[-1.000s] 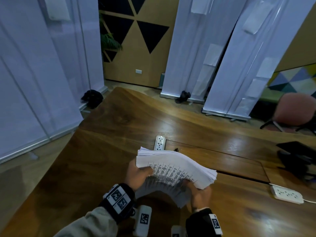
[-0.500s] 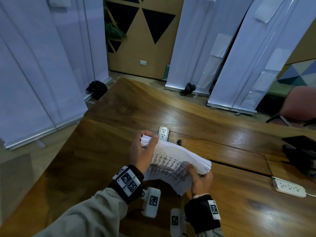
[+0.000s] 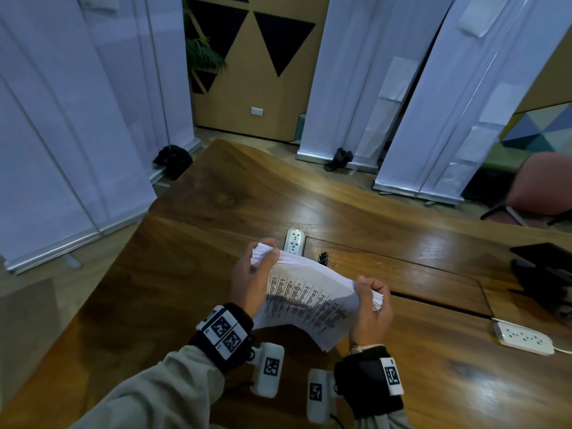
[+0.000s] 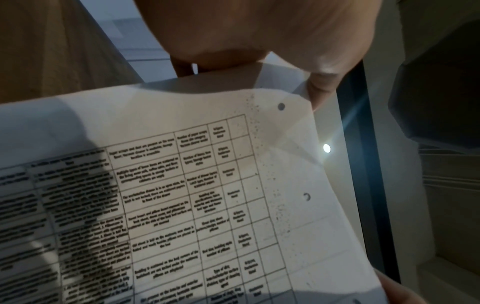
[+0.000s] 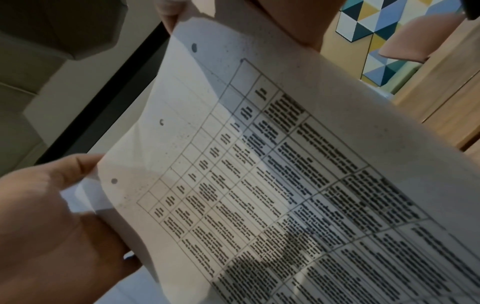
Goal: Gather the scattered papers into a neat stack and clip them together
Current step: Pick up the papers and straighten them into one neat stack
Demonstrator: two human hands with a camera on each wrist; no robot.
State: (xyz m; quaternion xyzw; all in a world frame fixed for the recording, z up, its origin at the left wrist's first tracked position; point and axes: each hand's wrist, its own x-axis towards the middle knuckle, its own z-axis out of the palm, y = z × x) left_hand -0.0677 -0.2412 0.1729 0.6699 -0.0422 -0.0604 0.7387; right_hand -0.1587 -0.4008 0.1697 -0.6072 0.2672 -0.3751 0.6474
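Note:
A thick stack of white printed papers (image 3: 309, 292) hangs fanned and bowed above the wooden table (image 3: 216, 230), held between both hands. My left hand (image 3: 249, 281) grips its far left corner, fingers curled over the sheet edges. At the near right corner my right hand (image 3: 370, 308) holds on with curled fingers. A small black binder clip (image 3: 323, 258) lies on the table just beyond the papers, free of both hands. In the left wrist view the top sheet (image 4: 194, 195) shows a printed table and punch holes. The right wrist view shows the same sheet (image 5: 285, 164).
A white power strip (image 3: 294, 241) lies just past the stack beside the clip. A second strip (image 3: 523, 337) with a cord sits at the right. Dark objects (image 3: 544, 274) rest on the table's right end. A pink chair (image 3: 544, 187) stands beyond it.
My left hand went from under the stack to its far left corner. The right hand rose from beneath to grip the right corner, and the fanned edges drew closer together.

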